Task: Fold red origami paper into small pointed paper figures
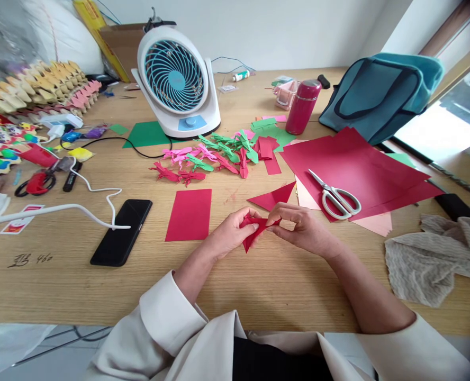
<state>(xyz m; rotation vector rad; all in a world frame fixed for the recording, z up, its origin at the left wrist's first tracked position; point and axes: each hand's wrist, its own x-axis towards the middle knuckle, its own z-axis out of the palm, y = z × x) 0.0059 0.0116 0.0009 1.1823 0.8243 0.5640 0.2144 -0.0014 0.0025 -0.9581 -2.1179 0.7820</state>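
Observation:
Between my hands is a small piece of folded red paper [247, 244], held just above the table with one point hanging down. My left hand [232, 233] grips it with the thumb across its front. The thumb and fingers of my right hand [298, 227] pinch its right end. Right behind my hands lies a folded red paper triangle [273, 198]. A flat red paper rectangle [189, 216] rests to the left. Farther back, several folded paper figures [219, 153] in pink, green and red lie in a loose pile.
White-handled scissors [336, 197] lie on large red sheets [362, 169] at right. A phone [121, 233] with a white cable is at left. Behind stand a fan [175, 79], a red thermos [303, 107] and a teal bag [378, 95]. A crumpled cloth [429, 259] lies near right.

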